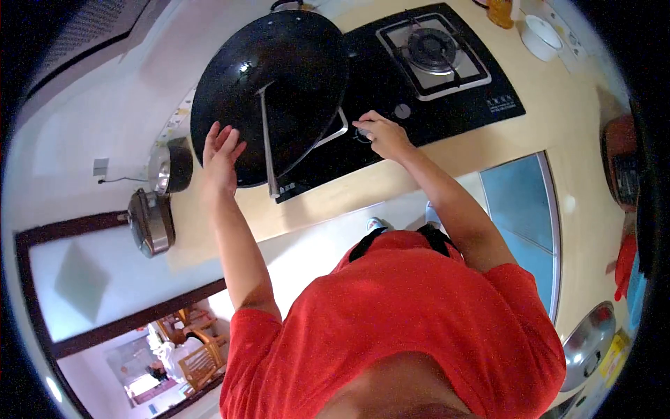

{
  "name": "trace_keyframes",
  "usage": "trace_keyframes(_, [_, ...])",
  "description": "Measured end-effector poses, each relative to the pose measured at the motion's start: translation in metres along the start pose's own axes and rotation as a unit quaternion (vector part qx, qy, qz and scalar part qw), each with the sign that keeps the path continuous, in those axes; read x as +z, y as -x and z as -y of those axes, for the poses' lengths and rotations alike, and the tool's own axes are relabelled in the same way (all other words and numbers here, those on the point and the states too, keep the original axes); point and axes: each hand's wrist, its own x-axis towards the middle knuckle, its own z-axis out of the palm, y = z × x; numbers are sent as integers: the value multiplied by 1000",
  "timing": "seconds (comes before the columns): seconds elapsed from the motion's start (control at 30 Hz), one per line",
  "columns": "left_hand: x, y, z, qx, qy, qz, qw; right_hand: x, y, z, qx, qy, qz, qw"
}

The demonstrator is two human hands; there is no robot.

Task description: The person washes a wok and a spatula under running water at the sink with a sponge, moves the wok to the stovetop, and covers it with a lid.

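A large black wok (300, 63) sits over the left side of the black glass stove (447, 115). Inside it rests a metal spatula (266, 140), its handle reaching over the near rim. My left hand (222, 155) hovers over the wok's left edge, fingers apart and holding nothing. With bent fingers pressed together, my right hand (382, 134) grips the left stove knob (362, 133) at the stove's front. The other knob (403, 111) lies to its right, untouched. Whether a flame burns under the wok is hidden.
The right burner (433, 50) is bare. A white bowl (541, 38) and an amber bottle (500, 12) stand at the back right. On the left are a metal pot (171, 166) and a lidded appliance (151, 223). A metal lid (588, 346) lies at lower right.
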Motion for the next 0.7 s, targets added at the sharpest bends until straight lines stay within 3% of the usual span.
trace_keyframes(0.2, [-10, 9, -4, 17, -11, 6, 1000, 2, -2, -2, -11, 21, 39, 999])
trace_keyframes(0.3, [-21, 18, -6, 65, -56, 34, 996, -9, 1, -3, -91, 40, -78, 992])
trace_keyframes(0.33, [-25, 24, -6, 82, -59, 42, 994, -23, 1, 11, -99, 22, -151, 983])
trace_keyframes(0.4, [-34, 35, -2, 102, -45, 49, 993, -58, 0, 47, -39, -65, -183, 980])
trace_keyframes(0.47, [-39, 42, -1, 114, -37, 43, 992, -81, -15, 79, -118, -70, -173, 975])
trace_keyframes(0.53, [-42, 31, 1, 146, -60, 58, 986, -102, -37, 121, -116, -110, -100, 982])
trace_keyframes(0.6, [-36, 30, -39, 222, -91, 93, 966, -127, -63, 163, -69, -88, -26, 993])
trace_keyframes(0.67, [-34, 33, -98, 329, -120, 156, 924, -161, -81, 225, -145, -33, -132, 980])
trace_keyframes(0.7, [-35, 34, -128, 370, -173, 162, 898, -184, -99, 244, -139, -30, -181, 973])
